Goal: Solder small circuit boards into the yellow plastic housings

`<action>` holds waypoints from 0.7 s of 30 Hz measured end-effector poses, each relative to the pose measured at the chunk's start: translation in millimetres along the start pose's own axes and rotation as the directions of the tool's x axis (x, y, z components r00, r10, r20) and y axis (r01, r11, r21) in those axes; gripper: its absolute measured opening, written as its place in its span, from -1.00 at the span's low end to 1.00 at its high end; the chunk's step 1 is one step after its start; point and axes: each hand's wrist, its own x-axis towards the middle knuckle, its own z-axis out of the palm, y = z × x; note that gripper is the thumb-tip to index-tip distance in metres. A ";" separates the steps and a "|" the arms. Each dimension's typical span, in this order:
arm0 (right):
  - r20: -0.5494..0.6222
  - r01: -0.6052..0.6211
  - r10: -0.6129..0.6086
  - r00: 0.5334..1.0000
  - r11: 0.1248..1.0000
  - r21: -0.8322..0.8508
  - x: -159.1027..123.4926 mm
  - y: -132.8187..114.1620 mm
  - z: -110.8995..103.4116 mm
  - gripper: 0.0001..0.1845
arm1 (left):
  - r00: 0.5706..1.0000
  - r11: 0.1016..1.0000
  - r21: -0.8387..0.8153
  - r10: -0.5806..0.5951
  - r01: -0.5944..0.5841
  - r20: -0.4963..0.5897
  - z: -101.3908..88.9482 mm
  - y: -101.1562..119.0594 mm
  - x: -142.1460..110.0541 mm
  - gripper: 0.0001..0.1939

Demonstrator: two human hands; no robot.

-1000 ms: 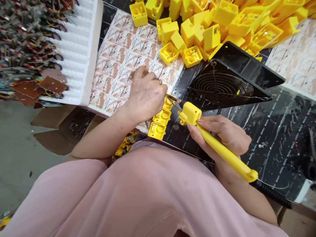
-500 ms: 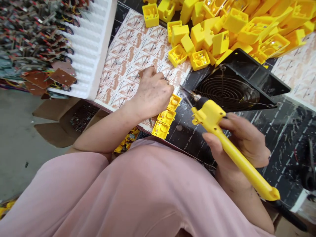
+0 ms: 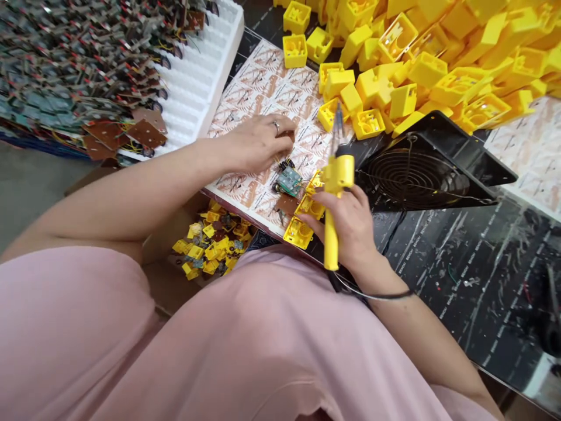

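The one word I can read is BENCH — it repeats in small white capitals, in slanting rows, across the black worktop (image 3: 432, 260), closed by a stroke too blurred for me to name. The brown-and-white patterned sheet (image 3: 280, 88) carries dark lines like script — too small and soft for me to make out.

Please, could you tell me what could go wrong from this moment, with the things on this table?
1. The metal tip of the yellow tool overlaps a yellow case in this view; if hot, it might mark the case, though the true gap cannot be judged.
2. The right hand is close to the green board, so a bump might shift it.
3. The nearest open case lies by the table edge and might be knocked off.
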 end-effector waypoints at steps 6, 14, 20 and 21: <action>0.057 0.059 -0.055 0.997 0.995 -0.083 0.1 1.6 13.0 -0.77 | 0.967 0.937 0.248 -0.253 0.245 0.002 -21.7 -12.6 -11.5 -0.67; -0.012 0.097 -0.099 0.995 0.991 -0.096 2.4 1.6 11.5 -0.75 | 0.860 0.801 0.323 -0.500 0.505 -0.104 -44.2 -21.6 3.8 -0.50; -0.100 0.046 -0.046 0.994 0.999 -0.007 1.3 -0.2 -12.8 -0.74 | 0.925 0.868 0.351 -0.379 0.352 0.009 -64.8 13.9 3.2 -0.44; -0.132 0.002 0.001 0.991 1.000 0.021 -1.7 -1.0 -21.7 -0.72 | 0.957 0.897 0.353 -0.291 0.265 0.021 -65.0 25.6 1.0 -0.44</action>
